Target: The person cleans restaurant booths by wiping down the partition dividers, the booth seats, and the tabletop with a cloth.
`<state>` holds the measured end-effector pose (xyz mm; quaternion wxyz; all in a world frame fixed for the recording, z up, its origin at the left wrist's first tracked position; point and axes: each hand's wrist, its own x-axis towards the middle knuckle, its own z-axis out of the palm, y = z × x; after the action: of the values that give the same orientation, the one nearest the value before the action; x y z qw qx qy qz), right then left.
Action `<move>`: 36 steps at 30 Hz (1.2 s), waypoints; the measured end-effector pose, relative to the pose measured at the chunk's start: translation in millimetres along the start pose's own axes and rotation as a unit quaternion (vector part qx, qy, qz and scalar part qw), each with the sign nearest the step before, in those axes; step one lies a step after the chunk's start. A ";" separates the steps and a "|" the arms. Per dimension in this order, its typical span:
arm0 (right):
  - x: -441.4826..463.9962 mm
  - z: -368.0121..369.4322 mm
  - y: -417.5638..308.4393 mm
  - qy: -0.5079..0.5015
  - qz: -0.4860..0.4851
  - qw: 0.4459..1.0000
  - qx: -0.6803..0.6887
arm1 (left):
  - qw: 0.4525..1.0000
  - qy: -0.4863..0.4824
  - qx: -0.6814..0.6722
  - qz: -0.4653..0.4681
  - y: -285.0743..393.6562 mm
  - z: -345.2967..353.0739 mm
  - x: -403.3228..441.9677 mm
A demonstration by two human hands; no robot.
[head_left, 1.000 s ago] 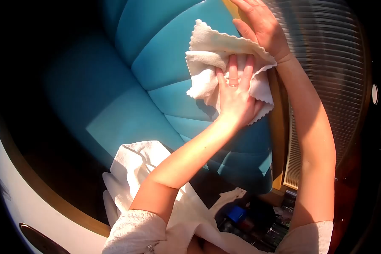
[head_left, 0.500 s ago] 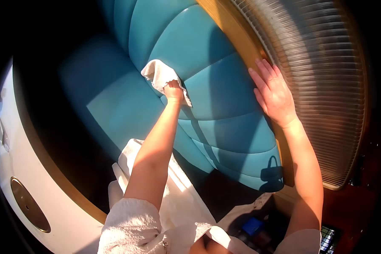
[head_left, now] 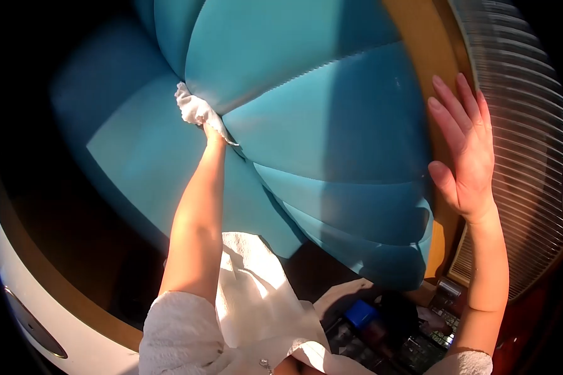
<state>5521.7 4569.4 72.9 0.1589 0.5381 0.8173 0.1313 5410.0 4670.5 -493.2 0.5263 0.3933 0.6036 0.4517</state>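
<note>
- My L hand (head_left: 213, 134) is at the fold btwn a teal seat cushion (head_left: 137, 153) and a teal backrest (head_left: 275, 81), w/ a white cloth (head_left: 197, 110) bunched over its fingers.
- Fingers are hidden in cloth & fold, so I can't tell how far they're closed; the cloth is against the hand & both teal surfaces.
- My R hand (head_left: 472, 153) is open, approx. upright in view, fingers slightly apart, thumb out to the side, nothing in it.
- It's over the wooden trim (head_left: 419, 37) along the backrest edge; can't tell if the palm presses down.
- Just R of that hand: a clear ribbed panel (head_left: 525, 137).
- Below my L hand, nearer me: white fabric (head_left: 250, 287) hanging in folds.
- Well below my R hand: a blue item (head_left: 360, 314) among dark objs, too dim to ID.
- Far lower L of my L hand: a white curved surface (head_left: 87, 353) w/ brown edge.
</note>
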 end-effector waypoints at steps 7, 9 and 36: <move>3.0 6.3 3.6 -0.026 0.010 1.000 0.004 | 0.997 0.013 -0.066 -0.046 23.2 19.6 -111.0; 4.6 8.3 3.1 -0.023 0.003 1.000 0.006 | 0.990 -0.024 -0.132 -0.037 72.3 22.2 -171.7; 0.9 32.8 19.1 0.091 -0.099 0.980 0.146 | 0.969 0.043 0.088 0.227 68.8 20.5 -218.4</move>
<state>5550.6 4579.0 50.1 0.0162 0.4576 0.8880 0.0423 5460.0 4485.1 -366.8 0.3474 0.5448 0.5580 0.5207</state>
